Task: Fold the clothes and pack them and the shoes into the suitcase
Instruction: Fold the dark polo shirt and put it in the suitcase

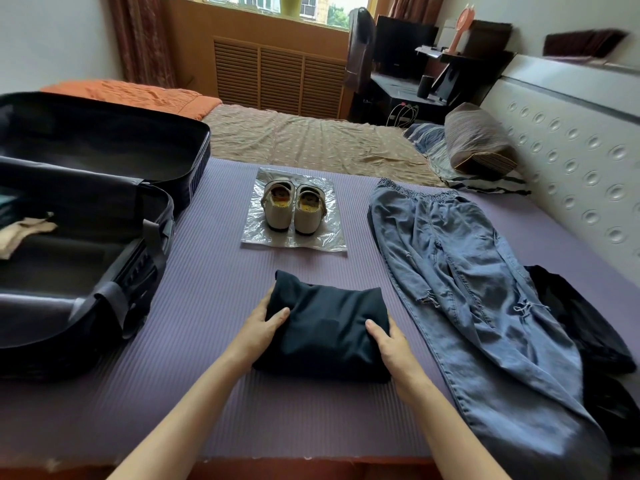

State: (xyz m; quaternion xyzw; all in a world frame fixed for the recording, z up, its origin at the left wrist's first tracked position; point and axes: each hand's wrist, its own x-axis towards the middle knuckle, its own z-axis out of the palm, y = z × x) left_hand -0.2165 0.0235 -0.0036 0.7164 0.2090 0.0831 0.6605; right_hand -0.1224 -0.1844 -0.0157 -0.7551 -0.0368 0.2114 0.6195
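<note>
Purple ribbed mat (207,271) covers the bed before you, and the folded dark garment (325,323) lies on it, close to you. Your left hand (265,325) grips its left edge and your right hand (389,342) its right edge, thumbs on top. Beyond it the shoes (294,207) stand side by side on a clear plastic sheet (322,242). Jeans (460,271) lie spread at your right, a black garment (575,313) beside them. The open suitcase (145,258) sits at your left.
</note>
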